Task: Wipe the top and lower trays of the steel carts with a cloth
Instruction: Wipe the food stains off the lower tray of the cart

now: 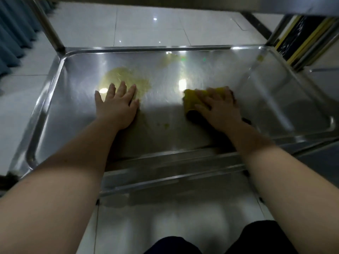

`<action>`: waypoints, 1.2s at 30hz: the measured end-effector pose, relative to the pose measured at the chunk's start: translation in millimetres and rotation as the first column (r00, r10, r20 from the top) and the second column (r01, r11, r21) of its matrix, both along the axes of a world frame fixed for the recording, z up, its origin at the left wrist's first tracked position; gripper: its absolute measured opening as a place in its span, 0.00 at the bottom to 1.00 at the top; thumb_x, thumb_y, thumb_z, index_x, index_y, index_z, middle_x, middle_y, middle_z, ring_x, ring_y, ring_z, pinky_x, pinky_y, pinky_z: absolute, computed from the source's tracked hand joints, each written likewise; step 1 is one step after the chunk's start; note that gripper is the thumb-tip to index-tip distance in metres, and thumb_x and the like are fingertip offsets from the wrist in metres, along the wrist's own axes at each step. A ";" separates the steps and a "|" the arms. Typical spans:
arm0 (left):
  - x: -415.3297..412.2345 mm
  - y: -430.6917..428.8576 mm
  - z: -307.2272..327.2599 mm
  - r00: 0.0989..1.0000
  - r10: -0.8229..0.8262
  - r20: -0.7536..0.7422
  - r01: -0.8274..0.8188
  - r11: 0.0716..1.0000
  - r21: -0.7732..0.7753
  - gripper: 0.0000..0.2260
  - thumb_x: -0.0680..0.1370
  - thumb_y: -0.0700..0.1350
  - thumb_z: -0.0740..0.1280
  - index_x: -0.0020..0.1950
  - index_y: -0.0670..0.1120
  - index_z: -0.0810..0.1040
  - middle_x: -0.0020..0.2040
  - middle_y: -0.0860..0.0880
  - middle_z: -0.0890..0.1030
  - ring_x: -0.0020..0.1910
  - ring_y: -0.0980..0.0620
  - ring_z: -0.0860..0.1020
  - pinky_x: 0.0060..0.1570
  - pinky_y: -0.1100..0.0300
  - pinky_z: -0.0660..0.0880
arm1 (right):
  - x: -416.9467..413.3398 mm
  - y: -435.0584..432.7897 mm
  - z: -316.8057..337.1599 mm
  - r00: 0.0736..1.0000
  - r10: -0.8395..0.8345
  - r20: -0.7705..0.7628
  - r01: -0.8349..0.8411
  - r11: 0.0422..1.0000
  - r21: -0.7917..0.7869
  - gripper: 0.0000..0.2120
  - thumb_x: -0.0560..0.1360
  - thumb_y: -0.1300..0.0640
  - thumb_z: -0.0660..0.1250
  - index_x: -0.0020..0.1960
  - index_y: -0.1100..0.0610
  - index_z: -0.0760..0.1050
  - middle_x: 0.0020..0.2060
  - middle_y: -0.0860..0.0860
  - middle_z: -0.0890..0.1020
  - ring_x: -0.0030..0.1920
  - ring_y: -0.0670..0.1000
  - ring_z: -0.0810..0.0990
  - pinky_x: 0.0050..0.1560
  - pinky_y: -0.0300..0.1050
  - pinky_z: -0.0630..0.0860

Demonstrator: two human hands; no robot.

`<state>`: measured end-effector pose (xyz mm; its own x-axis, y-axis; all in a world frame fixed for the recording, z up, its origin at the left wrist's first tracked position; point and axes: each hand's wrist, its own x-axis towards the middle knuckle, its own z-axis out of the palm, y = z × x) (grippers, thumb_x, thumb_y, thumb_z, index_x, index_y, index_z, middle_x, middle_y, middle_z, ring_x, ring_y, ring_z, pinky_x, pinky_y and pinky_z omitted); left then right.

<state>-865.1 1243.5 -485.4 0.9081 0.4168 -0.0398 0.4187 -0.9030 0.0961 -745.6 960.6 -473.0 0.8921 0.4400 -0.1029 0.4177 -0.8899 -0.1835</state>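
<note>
– Steel of the lower tray (275, 99) shows small yellow drops (166, 125) nearest to you. Which hand works?
– The right hand (220, 110), fingers spread, presses the yellow cloth (190, 99) on the tray, right of centre. The left hand (117, 105) leans flat, grip wide, holding nothing.
– Press evenly, I think, then sweep left over the big yellowish stain (126, 77), then the 1 fainter smear (170, 59) near the far rim.

Left grip (117, 109) and right grip (222, 110): bare. Left forearm (64, 171) and right forearm (284, 171), behind the grips: bare along all that shows. Further back from the grips, black trousers (256, 237) over both knees.
</note>
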 end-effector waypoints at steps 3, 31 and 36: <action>1.7 -6.6 -0.1 1.000 0.010 0.001 -0.010 1.000 0.000 0.25 0.83 0.61 0.44 0.80 0.61 0.45 0.82 0.53 0.44 0.80 0.47 0.42 0.73 0.35 0.40 | 23.2 -26.5 0.1 0.940 -0.337 -0.058 0.338 0.941 0.002 0.32 0.75 0.28 0.46 0.77 0.33 0.48 0.80 0.45 0.49 0.78 0.63 0.41 0.72 0.73 0.43; 1.2 -13.3 -2.6 0.999 0.020 0.034 -0.020 1.000 -0.003 0.25 0.82 0.62 0.45 0.80 0.62 0.47 0.82 0.54 0.46 0.80 0.47 0.45 0.73 0.36 0.41 | -19.0 -121.7 8.3 0.973 -0.228 -0.023 0.226 0.973 -0.053 0.36 0.71 0.25 0.44 0.77 0.34 0.51 0.80 0.47 0.51 0.79 0.58 0.45 0.73 0.70 0.47; 0.8 -16.3 -0.8 0.999 0.037 0.026 -0.037 0.999 -0.006 0.25 0.82 0.62 0.45 0.80 0.62 0.48 0.82 0.53 0.46 0.80 0.47 0.44 0.73 0.35 0.41 | -60.1 -36.2 -2.8 0.991 -0.133 -0.012 0.130 0.981 -0.143 0.32 0.75 0.25 0.40 0.77 0.32 0.47 0.80 0.44 0.49 0.77 0.66 0.41 0.71 0.74 0.45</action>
